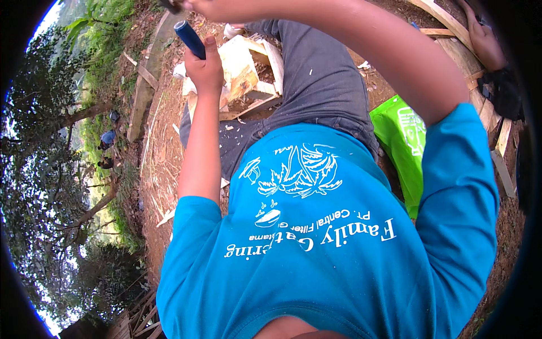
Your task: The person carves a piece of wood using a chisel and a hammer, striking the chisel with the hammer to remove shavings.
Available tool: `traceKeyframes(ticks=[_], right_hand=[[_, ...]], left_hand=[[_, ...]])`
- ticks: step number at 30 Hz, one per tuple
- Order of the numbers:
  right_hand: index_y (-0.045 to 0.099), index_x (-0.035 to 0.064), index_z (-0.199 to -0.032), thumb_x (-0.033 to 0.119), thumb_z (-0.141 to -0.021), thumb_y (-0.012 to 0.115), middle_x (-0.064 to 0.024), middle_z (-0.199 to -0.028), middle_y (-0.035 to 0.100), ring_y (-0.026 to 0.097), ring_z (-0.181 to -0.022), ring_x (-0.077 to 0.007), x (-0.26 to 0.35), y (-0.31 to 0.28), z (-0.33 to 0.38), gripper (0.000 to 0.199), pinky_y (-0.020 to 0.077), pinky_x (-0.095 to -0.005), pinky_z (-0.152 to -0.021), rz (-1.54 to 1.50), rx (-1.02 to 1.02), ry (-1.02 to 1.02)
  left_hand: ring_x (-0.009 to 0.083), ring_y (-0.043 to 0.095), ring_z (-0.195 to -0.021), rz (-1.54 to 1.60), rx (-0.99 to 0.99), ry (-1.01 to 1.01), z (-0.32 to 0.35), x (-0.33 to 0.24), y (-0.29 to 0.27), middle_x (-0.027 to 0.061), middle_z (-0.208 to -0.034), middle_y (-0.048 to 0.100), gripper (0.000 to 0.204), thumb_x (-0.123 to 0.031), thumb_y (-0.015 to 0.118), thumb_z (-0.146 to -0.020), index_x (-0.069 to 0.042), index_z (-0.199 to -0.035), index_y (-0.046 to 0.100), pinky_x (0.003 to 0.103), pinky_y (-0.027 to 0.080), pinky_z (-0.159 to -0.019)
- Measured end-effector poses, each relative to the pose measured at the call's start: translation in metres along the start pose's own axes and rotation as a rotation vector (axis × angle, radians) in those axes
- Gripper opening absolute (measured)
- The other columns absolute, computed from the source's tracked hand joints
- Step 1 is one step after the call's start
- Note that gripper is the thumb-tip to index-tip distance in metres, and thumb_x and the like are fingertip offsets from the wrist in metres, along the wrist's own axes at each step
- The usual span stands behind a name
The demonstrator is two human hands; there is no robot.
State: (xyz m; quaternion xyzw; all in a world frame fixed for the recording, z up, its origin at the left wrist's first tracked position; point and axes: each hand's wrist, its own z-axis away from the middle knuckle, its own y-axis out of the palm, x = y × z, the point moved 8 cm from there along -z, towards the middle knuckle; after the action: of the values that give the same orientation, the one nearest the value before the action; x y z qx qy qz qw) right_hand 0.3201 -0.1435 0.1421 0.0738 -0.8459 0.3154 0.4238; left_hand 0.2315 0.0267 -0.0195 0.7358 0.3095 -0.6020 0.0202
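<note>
My left hand [206, 73] is closed round the blue handle of a chisel [190, 39], whose flat end points up and left; the blade is hidden. Raised at the top edge, my right hand [217, 8] grips what looks like a hammer [171, 5]; only a dark end of it shows, the rest cut off by the frame. Just beyond the left hand lies a pale, roughly cut wooden block [240, 62] with an open, frame-like side, between my legs. Wood chips are scattered about it and on my dark trousers [324, 85].
A bright green bag [400, 144] lies by my right hip. Planks [449, 20] and another person's bare limb [488, 48] are at the far right. On the left, a long timber [141, 104] crosses the dirt, with bushes, trees and people [107, 138] beyond.
</note>
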Motion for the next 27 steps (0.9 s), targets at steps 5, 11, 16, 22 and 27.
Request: traceKeyframes(ticks=[5,11,16,22,27], right_hand=[[0.067,-0.0013,-0.100,0.028,-0.103,0.049,-0.0304,-0.093,0.069,0.067,-0.090,-0.0481,-0.008,0.009,0.002,0.035,0.0529,-0.0539,-0.081,0.040,0.090,0.053],[0.067,-0.0037,-0.088,0.027,-0.103,0.047,-0.0321,-0.086,0.068,0.067,-0.083,-0.0493,0.010,0.012,-0.005,0.039,0.0527,-0.0556,-0.076,0.140,0.141,-0.179],[0.067,-0.0048,-0.094,0.026,-0.103,0.045,-0.0313,-0.091,0.069,0.068,-0.092,-0.0474,-0.005,0.005,-0.005,0.039,0.0529,-0.0547,-0.085,-0.016,-0.021,-0.070],[0.068,-0.0030,-0.101,0.027,-0.105,0.043,-0.0294,-0.086,0.069,0.070,-0.086,-0.0448,-0.010,0.002,0.003,0.040,0.0531,-0.0517,-0.081,-0.027,0.096,0.084],[0.067,-0.0042,-0.101,0.028,-0.105,0.045,-0.0191,-0.073,0.065,0.064,-0.068,-0.0307,0.003,-0.025,0.021,0.039,0.0498,-0.0454,-0.068,-0.168,0.201,0.146]], left_hand=[[0.0088,0.046,-0.066,0.048,0.035,-0.019,-0.002,0.005,0.000,-0.0028,-0.071,0.052,0.050,-0.051,0.073,-0.096,-0.005,-0.084,0.056,0.027,0.040,-0.062],[0.0073,0.045,-0.064,0.075,-0.014,-0.053,0.001,0.011,-0.004,-0.0033,-0.070,0.051,0.049,-0.050,0.073,-0.096,-0.005,-0.089,0.056,0.026,0.039,-0.060],[0.0063,0.049,-0.064,0.075,-0.050,-0.081,0.001,0.012,-0.009,-0.0027,-0.070,0.053,0.048,-0.048,0.072,-0.097,-0.004,-0.090,0.055,0.025,0.041,-0.059],[0.0043,0.038,-0.049,0.218,-0.006,-0.086,0.010,0.001,0.002,-0.0051,-0.063,0.041,0.038,-0.032,0.068,-0.103,-0.012,-0.085,0.041,0.024,0.030,-0.044],[0.0055,0.040,-0.049,0.398,0.029,-0.020,0.004,-0.030,-0.003,-0.0035,-0.061,0.043,0.039,-0.035,0.067,-0.103,-0.010,-0.085,0.042,0.024,0.031,-0.044]])
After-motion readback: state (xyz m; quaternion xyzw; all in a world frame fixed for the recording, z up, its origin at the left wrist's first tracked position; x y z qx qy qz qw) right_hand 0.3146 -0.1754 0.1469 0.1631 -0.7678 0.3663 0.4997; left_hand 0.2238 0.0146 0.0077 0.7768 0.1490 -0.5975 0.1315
